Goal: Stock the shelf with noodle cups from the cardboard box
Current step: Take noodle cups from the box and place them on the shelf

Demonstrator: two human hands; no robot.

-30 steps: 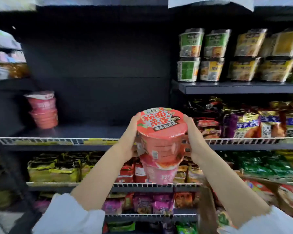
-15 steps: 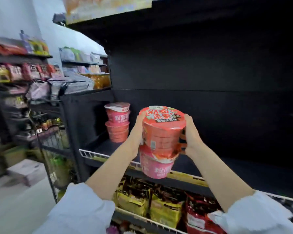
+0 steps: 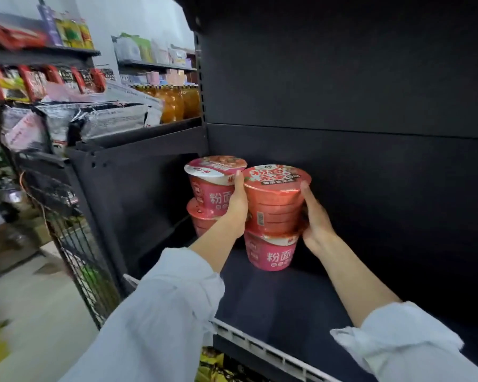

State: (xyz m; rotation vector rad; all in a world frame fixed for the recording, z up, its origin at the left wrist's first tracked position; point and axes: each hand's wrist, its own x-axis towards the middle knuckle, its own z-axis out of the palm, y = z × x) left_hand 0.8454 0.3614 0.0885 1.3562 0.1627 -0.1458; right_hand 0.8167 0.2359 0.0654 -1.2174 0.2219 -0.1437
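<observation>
shelf (image 3: pixel 287 304) open rightward; stacked cups (image 3: pixel 213 188) block left corner.

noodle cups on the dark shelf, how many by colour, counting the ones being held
Pink cups: 2, the top of the left stack and the bottom of the held stack.
Orange-red cups: 2, the held top cup and the bottom of the left stack.
Total: 4
</observation>
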